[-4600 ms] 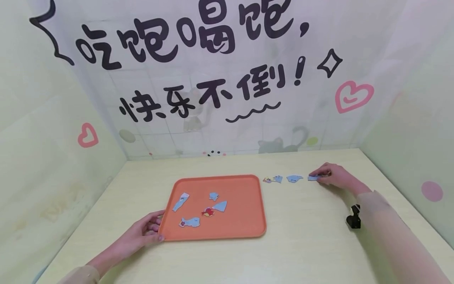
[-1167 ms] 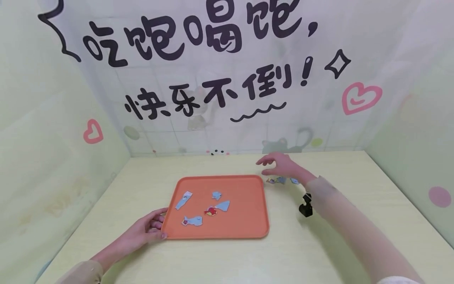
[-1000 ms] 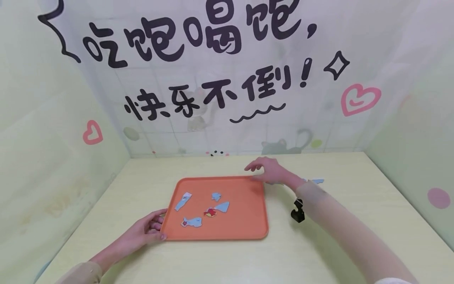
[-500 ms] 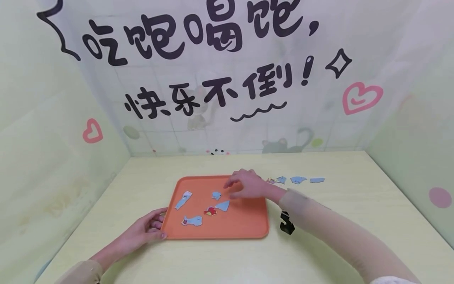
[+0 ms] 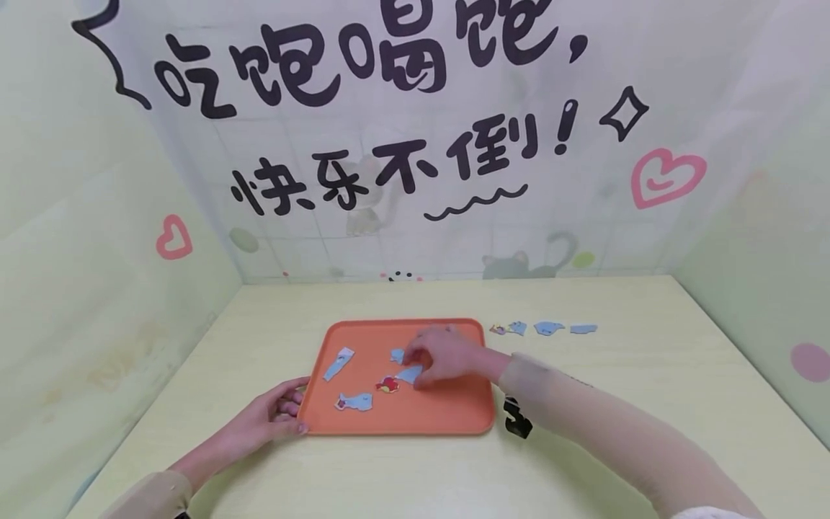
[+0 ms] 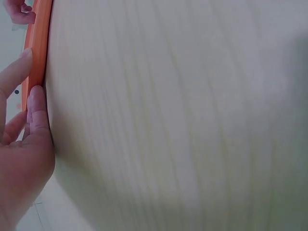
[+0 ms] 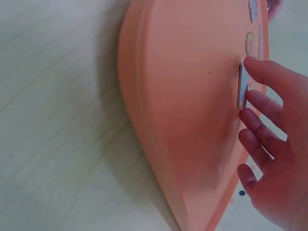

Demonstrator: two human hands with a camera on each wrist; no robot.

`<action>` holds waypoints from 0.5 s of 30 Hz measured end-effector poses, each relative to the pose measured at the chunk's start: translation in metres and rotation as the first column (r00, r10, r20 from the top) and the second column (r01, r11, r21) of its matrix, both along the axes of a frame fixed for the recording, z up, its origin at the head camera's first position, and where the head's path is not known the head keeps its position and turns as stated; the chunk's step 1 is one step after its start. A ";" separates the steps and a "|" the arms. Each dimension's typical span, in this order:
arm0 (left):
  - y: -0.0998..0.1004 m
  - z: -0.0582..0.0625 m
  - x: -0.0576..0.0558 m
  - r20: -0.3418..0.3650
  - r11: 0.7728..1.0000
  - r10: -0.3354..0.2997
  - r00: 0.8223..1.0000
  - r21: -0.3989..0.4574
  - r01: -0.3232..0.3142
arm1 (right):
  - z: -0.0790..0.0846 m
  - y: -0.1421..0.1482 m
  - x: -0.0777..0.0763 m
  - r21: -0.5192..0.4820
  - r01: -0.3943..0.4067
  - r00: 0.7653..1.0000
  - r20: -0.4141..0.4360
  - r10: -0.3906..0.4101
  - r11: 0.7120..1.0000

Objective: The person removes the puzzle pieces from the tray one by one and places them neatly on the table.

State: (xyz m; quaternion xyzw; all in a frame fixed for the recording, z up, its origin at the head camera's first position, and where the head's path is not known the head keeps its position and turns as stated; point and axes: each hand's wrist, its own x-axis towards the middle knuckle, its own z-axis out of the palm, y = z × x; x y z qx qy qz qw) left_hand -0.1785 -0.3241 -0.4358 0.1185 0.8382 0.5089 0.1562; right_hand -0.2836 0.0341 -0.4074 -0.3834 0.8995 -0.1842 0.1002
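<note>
In the head view an orange tray (image 5: 447, 414) lies on the table with several flat printed puzzle pieces on it. My left hand (image 5: 275, 414) holds the tray's left edge near its front corner. Over the tray, my right hand (image 5: 449, 353) has thumb and index finger on a light-blue triangular puzzle piece (image 5: 408, 374); the right wrist view shows them at its edges. Close by lie a red piece (image 5: 387, 384) and a small blue piece (image 5: 397, 355), partly behind the fingers. Farther left are a long blue piece (image 5: 339, 364) and a wavy blue piece (image 5: 354, 401).
Right of the tray, more pieces form a row at the back of the table: a multicoloured cluster (image 5: 509, 329), a blue piece (image 5: 549, 328) and a blue strip (image 5: 583, 329). A printed backdrop (image 5: 389, 245) stands behind the table. A black object (image 5: 517, 418) is at the right wrist.
My right hand has left the blue strip in the back row, swung left over the tray and come down to the triangular piece. The left hand stays at the tray's edge.
</note>
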 end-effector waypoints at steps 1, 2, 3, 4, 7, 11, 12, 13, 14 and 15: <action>0.000 0.000 0.000 0.000 1.000 0.001 1.000 -0.002 -0.001 | -0.001 -0.001 0.000 0.011 0.003 1.000 -0.001 -0.003 1.000; 0.000 0.000 0.000 0.000 1.000 0.002 1.000 -0.001 -0.002 | -0.001 -0.002 0.001 0.018 0.004 1.000 -0.007 -0.004 1.000; 0.000 0.000 0.000 0.001 1.000 0.004 1.000 -0.001 -0.004 | -0.002 -0.003 0.001 0.022 0.006 1.000 -0.012 -0.005 1.000; 0.000 0.000 -0.001 0.002 1.000 0.006 1.000 -0.001 -0.006 | -0.002 -0.003 0.001 0.025 0.008 1.000 -0.014 -0.008 1.000; 0.000 0.001 0.000 0.006 1.000 0.010 1.000 0.003 -0.010 | -0.004 -0.005 0.001 0.013 0.006 1.000 -0.017 -0.006 1.000; 0.001 0.002 0.000 0.009 1.000 0.010 1.000 0.002 -0.010 | -0.006 -0.005 0.003 -0.021 0.006 1.000 0.015 -0.006 1.000; 0.001 0.002 0.000 0.010 1.000 0.011 1.000 0.001 -0.011 | -0.007 -0.005 0.003 -0.028 0.007 1.000 0.021 -0.006 1.000; 0.001 0.002 0.000 0.010 1.000 0.011 1.000 0.001 -0.011 | -0.008 -0.005 0.003 -0.033 0.007 1.000 0.027 -0.006 0.999; 0.001 0.002 0.000 0.009 1.000 0.011 1.000 0.000 -0.011 | -0.008 -0.005 0.003 -0.033 0.006 1.000 0.029 -0.005 0.999; 0.002 0.001 0.000 0.010 1.000 0.011 1.000 -0.001 -0.011 | -0.008 -0.005 0.003 -0.033 0.006 1.000 0.031 -0.005 0.999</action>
